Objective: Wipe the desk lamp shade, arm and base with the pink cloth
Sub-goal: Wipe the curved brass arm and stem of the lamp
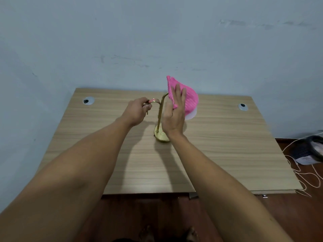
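A brass desk lamp stands at the middle of the wooden desk [218,145]. Its round base [161,136] sits on the desk and its thin arm [159,116] rises and curves at the top. The pink cloth [189,100] lies draped over the white shade [191,114], of which only the lower rim shows. My right hand [174,112] presses flat, fingers straight, against the cloth on the shade's near side. My left hand [138,110] grips the curved brass end of the arm [154,101] at the left.
Two round cable grommets [88,100] [243,107] sit near the desk's back corners. A pale wall rises right behind the desk. On the floor at the right lie a dark basket [309,149] and loose white cord [300,173]. My feet show below the desk's front edge.
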